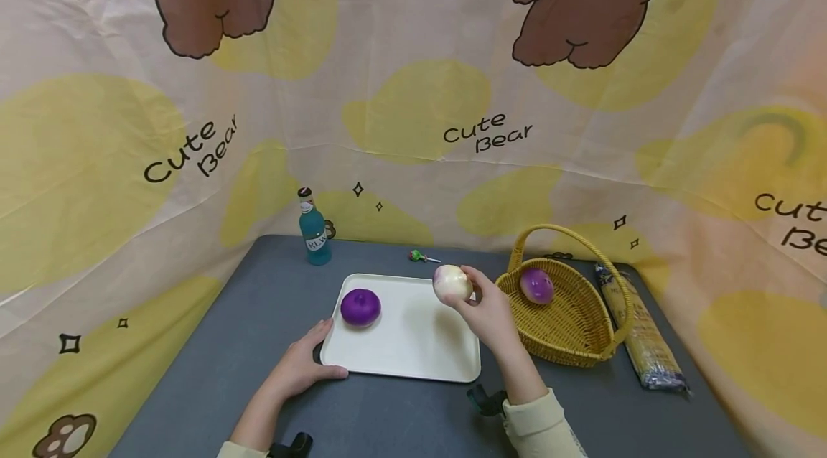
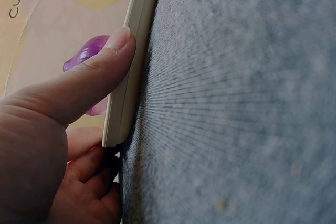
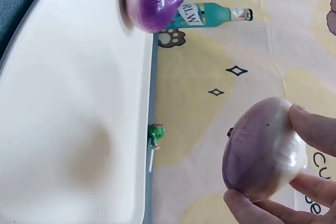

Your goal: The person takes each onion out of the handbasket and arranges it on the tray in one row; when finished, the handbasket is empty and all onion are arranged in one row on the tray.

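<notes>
A white tray (image 1: 413,354) lies on the grey table with a purple onion (image 1: 360,306) at its left end. My left hand (image 1: 304,365) grips the tray's near left corner, thumb on the rim (image 2: 126,98), fingers beneath. My right hand (image 1: 484,311) holds a pale purple-white onion (image 1: 451,283) in its fingertips above the tray's right end; the right wrist view shows that onion (image 3: 265,153) in the air over the tray (image 3: 68,129). A third purple onion (image 1: 537,286) lies in the yellow wicker basket (image 1: 575,329) to the right.
A teal bottle (image 1: 314,228) stands at the table's back left. A small green lollipop (image 1: 418,256) lies behind the tray. A long packet of noodles (image 1: 639,332) lies right of the basket. Bear-print cloth walls surround the table.
</notes>
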Demonstrator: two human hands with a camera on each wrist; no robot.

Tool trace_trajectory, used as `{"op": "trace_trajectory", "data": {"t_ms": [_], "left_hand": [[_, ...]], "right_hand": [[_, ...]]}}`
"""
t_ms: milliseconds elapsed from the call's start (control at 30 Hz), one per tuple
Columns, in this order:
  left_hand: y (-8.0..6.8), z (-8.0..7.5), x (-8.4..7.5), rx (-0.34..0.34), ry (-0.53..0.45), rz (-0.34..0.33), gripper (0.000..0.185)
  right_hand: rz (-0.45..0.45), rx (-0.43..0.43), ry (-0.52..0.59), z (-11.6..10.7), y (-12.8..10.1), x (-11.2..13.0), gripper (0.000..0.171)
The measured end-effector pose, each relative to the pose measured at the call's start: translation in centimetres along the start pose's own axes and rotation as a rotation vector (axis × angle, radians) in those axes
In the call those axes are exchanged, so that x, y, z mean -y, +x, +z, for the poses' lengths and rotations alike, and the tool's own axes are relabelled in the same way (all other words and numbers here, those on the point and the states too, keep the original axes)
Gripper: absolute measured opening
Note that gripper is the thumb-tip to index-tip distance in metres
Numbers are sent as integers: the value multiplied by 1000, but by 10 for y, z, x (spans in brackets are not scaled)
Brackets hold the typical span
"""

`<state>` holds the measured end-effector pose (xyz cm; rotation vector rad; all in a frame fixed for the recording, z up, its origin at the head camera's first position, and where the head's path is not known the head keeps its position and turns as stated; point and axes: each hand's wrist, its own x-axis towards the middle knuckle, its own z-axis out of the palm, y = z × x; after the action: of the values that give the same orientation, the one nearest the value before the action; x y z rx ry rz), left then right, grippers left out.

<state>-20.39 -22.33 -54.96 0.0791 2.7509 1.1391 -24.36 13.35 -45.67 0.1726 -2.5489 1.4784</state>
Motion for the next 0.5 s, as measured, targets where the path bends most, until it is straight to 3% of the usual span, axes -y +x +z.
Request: {"op": "trace_trajectory", "data": {"t_ms": [500], "left_hand": [[1,1,0,-5,5,-4,117]], "right_hand": [[-14,47,73,31,-4,0,62]]}}
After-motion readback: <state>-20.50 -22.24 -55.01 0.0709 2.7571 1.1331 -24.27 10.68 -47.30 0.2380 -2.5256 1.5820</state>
